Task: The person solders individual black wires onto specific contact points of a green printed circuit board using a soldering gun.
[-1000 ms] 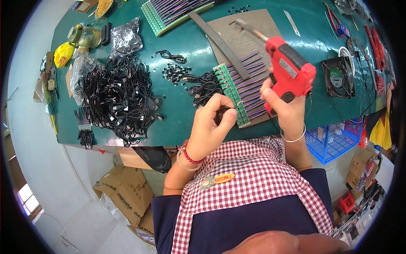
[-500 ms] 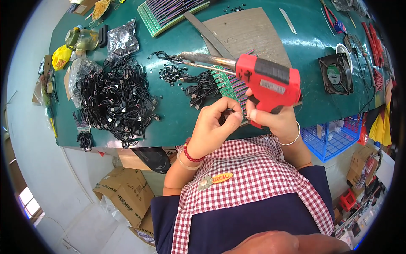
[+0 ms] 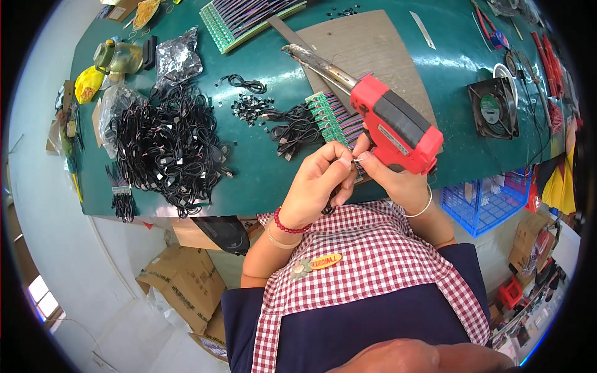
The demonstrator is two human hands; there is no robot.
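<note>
Head view: compared with half a second ago, the red soldering gun (image 3: pixel 398 127) is turned so that its tip points more upward, and the right hand (image 3: pixel 398 177) now meets the left hand (image 3: pixel 320 177) at the fingertips. In my judgement, the work passes from the gun to the fingertips. The left fingers grasp a black cable (image 3: pixel 328 211), and the right thumb and forefinger pinch near its pale end, while this same hand keeps the gun. The cable is between the hands, near the lower end of the green circuit strip (image 3: pixel 329 117); contact between them I cannot tell. A cable bunch (image 3: pixel 297 132) lies beside the strip, with small black parts (image 3: pixel 249 109) farther left. The metal bar (image 3: pixel 297 38) lies partly behind the gun, whose body hides some wires.
</note>
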